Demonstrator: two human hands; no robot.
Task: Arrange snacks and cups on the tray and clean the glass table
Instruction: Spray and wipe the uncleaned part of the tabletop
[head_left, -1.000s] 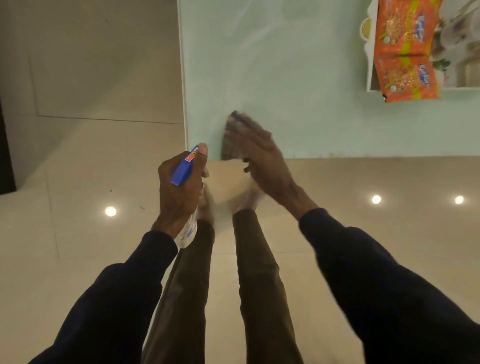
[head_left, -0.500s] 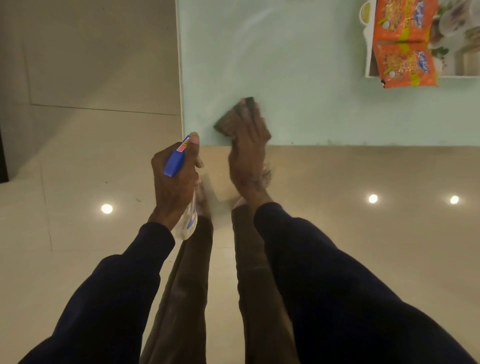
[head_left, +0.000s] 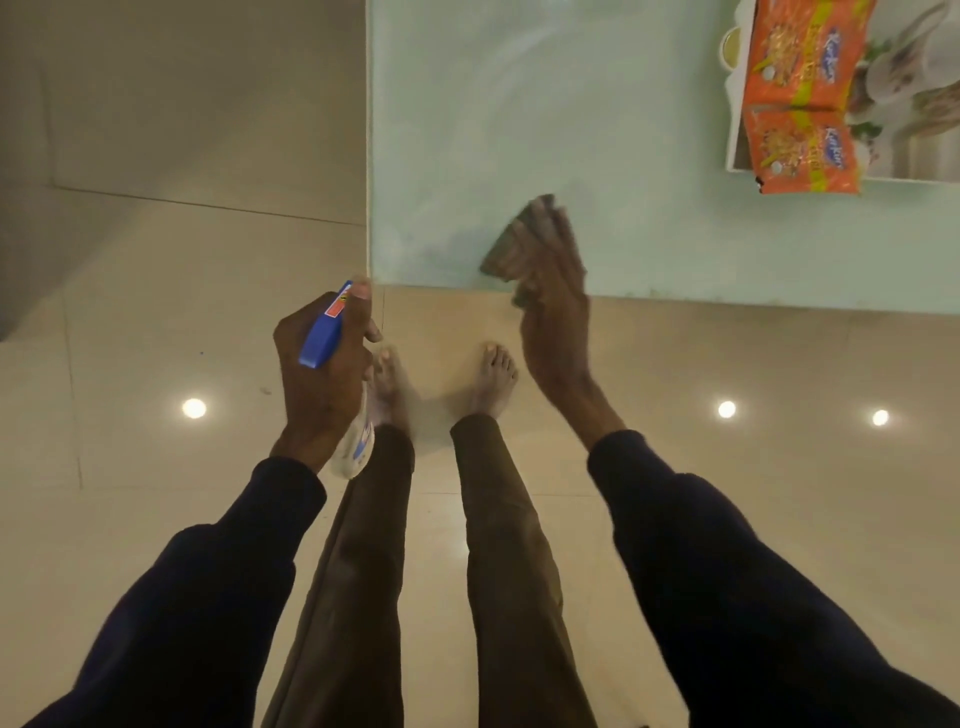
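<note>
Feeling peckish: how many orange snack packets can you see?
2, both on the tray at top right: upper packet, lower packet overhanging its near edge. More may lie outside the frame.

The right hand (head_left: 553, 312) pressed a dark cloth (head_left: 519, 244) flat on the glass table (head_left: 519, 104) near its front edge. The left hand (head_left: 324, 374) gripped a spray bottle (head_left: 353, 447) beside the table's corner. Two orange snack packets (head_left: 800, 98) and cups (head_left: 909, 67) lay on a tray (head_left: 737, 130) at the far right.

Tray (head_left: 736, 124): cut off by the top and right edges. Cups (head_left: 904, 73): blurred, partly cropped, pattern unreadable. Snack packets (head_left: 800, 98): upper one cropped at top; print illegible. Cloth (head_left: 511, 249): motion-blurred, partly hidden under right hand (head_left: 558, 322). Spray bottle (head_left: 356, 441): body mostly hidden behind left hand (head_left: 324, 374). Bench (head_left: 519, 130): far part out of frame.
</note>
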